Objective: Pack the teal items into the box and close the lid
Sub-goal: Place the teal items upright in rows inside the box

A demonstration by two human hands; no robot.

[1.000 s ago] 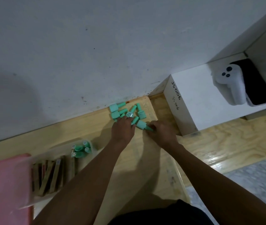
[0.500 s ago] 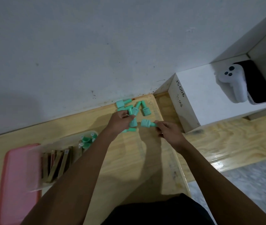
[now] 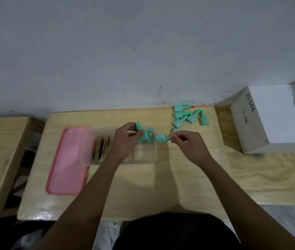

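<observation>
**Teal bottles held at the box, lid off**

Head view. The left hand is curled round small teal bottle-shaped plastic items, which are held over the far right part of the clear rectangular plastic box. One more teal bottle is pinched by its narrow cap in the right hand, just outside the box's right wall. A loose cluster of teal bottles lies at the far right of the pale wooden table, close to the wall and well apart from the box. Flat brown and gold strips are stacked in the box's left part. The pink translucent lid lies flat at the box's left, and seems to be partly under it.

Packing is judged to be under way, with the lid not yet fitted. For the next move, both loads need to be lowered past the rim and let go in the right part. The far cluster is then to be fetched before the lid is pressed on.
</observation>
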